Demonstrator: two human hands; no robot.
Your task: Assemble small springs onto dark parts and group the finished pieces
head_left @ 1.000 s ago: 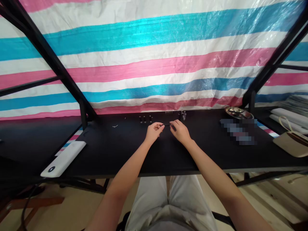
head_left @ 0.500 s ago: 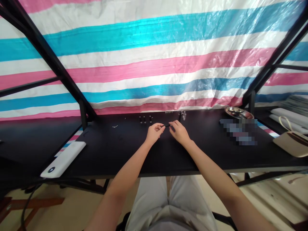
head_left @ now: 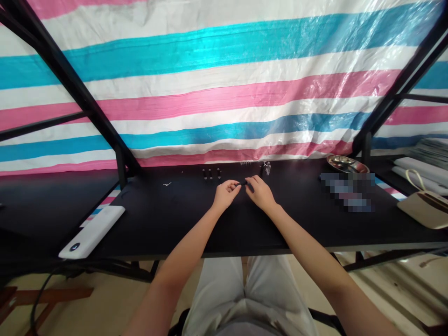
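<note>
Both hands meet over the middle of the black table, pinching a small dark stick-like piece (head_left: 242, 184) between them. My left hand (head_left: 226, 192) has its fingers closed on one end, and my right hand (head_left: 259, 191) grips the other. What kind of piece it is I cannot make out. Beyond the left hand, several short black pieces with pale ends (head_left: 210, 174) lie in a row. A line of tiny metallic bits (head_left: 245, 164) sits at the table's back edge. Behind the right hand are a dark upright piece (head_left: 262, 169) and some small clear parts (head_left: 268, 168).
A white power bank (head_left: 94, 232) lies at the left edge of the black table (head_left: 157, 214). At the right are a shiny metal dish (head_left: 347, 164), a blurred-out patch (head_left: 348, 191) and a beige pouch (head_left: 425, 207). A white scrap (head_left: 167, 184) lies at left. Striped sheeting hangs behind.
Hardly anything differs. Both hands have shifted slightly, with the dark piece still held between them.
</note>
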